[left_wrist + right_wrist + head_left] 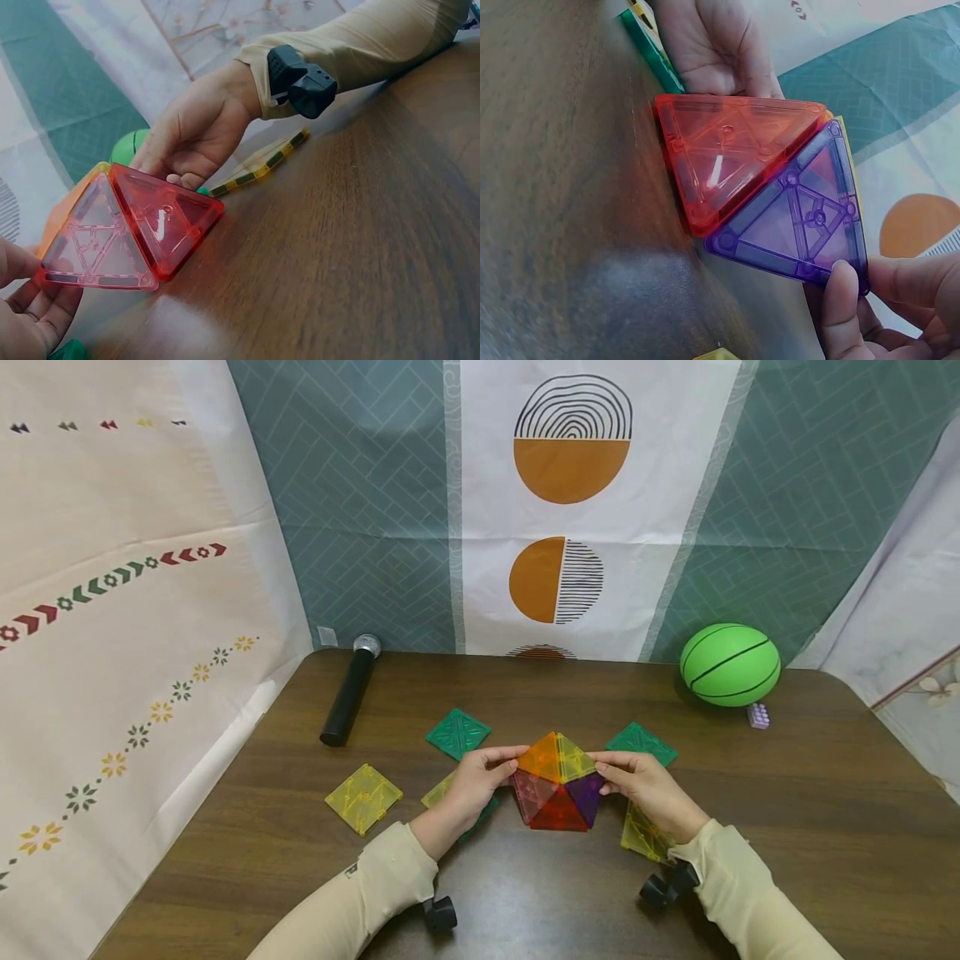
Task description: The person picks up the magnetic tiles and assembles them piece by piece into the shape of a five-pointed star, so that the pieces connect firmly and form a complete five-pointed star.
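Pinching opposite sides of a tile pyramid point(557, 789): left hand point(476, 781) at its orange-and-pink side, right hand point(651, 785) at its yellow-and-purple side, both angled inward. Head view gives five triangles point(558, 810). Right-wrist view shows the purple face point(806, 232), hidden from the left-wrist view. Around the hands on the worktop point(225, 868): three yellow tiles point(364, 799), three green tiles point(458, 734). One green ball point(730, 665) beyond the right hand.

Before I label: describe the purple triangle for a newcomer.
At the brown table, the left hand and right hand hold a translucent pyramid. The purple triangle is its lower-right face in the head view. Its colour separates it from the adjoining yellow triangle and red triangle.
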